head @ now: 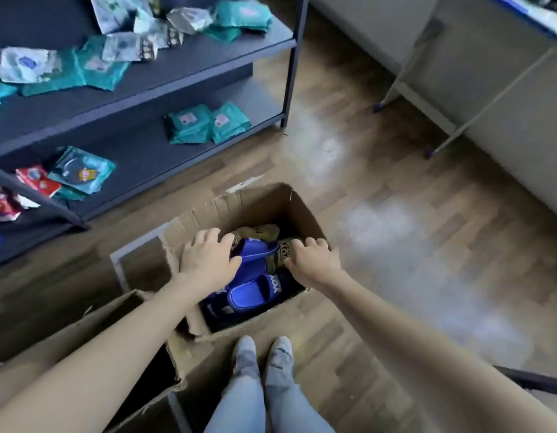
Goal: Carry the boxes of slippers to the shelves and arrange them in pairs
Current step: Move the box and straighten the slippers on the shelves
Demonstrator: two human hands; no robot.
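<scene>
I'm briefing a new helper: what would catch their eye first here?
The left hand and right hand reach into the open cardboard box on the floor at centre, where bright blue slippers lie. At upper left, dark shelves hold scattered teal packets.

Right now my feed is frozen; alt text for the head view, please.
Both hands reach into an open cardboard box of blue and tan slippers on the floor: the left hand grips a blue slipper, the right hand is at a tan slipper. Dark shelves holding teal packets stand ahead on the left.
</scene>
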